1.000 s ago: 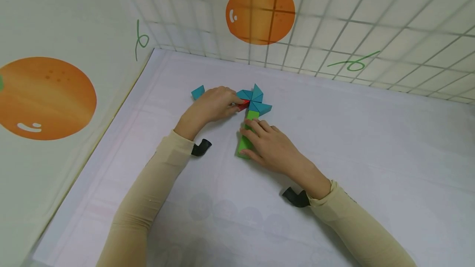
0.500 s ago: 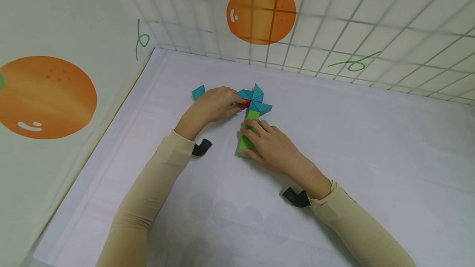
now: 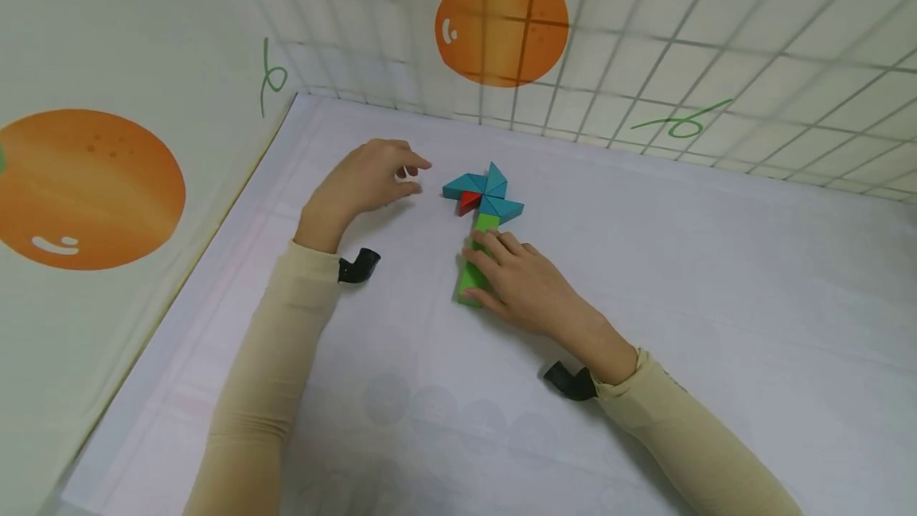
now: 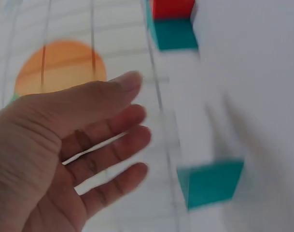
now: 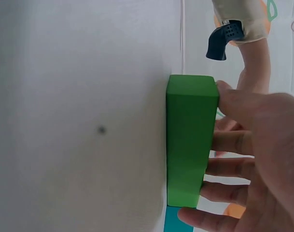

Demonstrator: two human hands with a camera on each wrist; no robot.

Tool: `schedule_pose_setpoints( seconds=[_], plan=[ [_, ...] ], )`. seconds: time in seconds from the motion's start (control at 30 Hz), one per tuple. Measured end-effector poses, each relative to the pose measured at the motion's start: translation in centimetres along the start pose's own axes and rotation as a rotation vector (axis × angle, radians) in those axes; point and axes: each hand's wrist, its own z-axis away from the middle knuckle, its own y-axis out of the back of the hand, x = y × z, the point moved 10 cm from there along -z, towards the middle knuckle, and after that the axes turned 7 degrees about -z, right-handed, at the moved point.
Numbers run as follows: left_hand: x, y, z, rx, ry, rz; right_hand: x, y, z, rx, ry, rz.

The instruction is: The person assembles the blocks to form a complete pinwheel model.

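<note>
My left hand [image 3: 367,175] hovers left of the blocks, fingers loosely bent and nothing between them. Near it in the left wrist view is a loose teal block [image 4: 212,184], which the hand covers in the head view. Teal triangular blocks [image 3: 494,180] lie in a pinwheel shape, with a red triangular block [image 3: 468,201] fitted at its lower left. Below the pinwheel stretches a long green block [image 5: 189,145]. My right hand [image 3: 530,281] rests on this green block, fingertips and thumb spread along its upper side and partly hiding it.
A white surface [image 3: 680,277] lies under everything. Behind it rises a pale grid-patterned backdrop [image 3: 623,38] with a printed orange, and another printed sheet [image 3: 215,62] borders the left. A black angled piece [image 3: 360,266] sticks out at the left cuff, another [image 3: 571,381] at the right.
My left hand has let go of the red block and moved left and slightly back. The red block stays against the pinwheel. My right hand has not moved.
</note>
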Motion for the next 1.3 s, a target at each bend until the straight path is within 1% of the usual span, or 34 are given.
schedule_pose_setpoints(
  seconds=[0.07,0.23,0.3,0.4,0.57,0.7,0.9,1.03,1.17,1.3],
  plan=[
    [-1.5,0.2,0.4,-0.011,0.033,0.030,0.0,0.0,0.0,-0.003,-0.002,0.000],
    [-4.8,0.0,1.3,-0.080,0.131,0.084,-0.1,-0.1,-0.1,-0.002,0.002,0.004],
    [-5.8,-0.1,1.7,-0.102,0.169,0.097,-0.2,-0.1,-0.1,0.002,0.006,0.006],
    [-6.9,-0.1,2.1,-0.113,0.197,0.109,-0.2,0.0,-0.1,0.007,0.009,0.008],
    [-7.3,-0.2,2.1,-0.110,0.195,0.130,-0.2,0.0,-0.1,0.006,0.005,0.008],
    [-7.4,-0.3,2.0,-0.112,0.197,0.145,-0.2,0.1,-0.1,-0.001,0.001,0.005],
    [-7.4,-0.7,1.9,-0.115,0.215,0.182,-0.1,0.0,-0.2,-0.011,-0.006,-0.003],
    [-7.3,-0.8,1.8,-0.112,0.205,0.175,-0.1,0.0,-0.1,-0.011,-0.008,-0.003],
    [-7.0,-0.9,1.7,-0.123,0.195,0.161,-0.1,0.0,-0.1,-0.006,-0.004,0.001],
    [-6.7,-1.0,1.6,-0.140,0.204,0.150,0.0,-0.1,0.0,-0.005,-0.006,0.000]
  ],
)
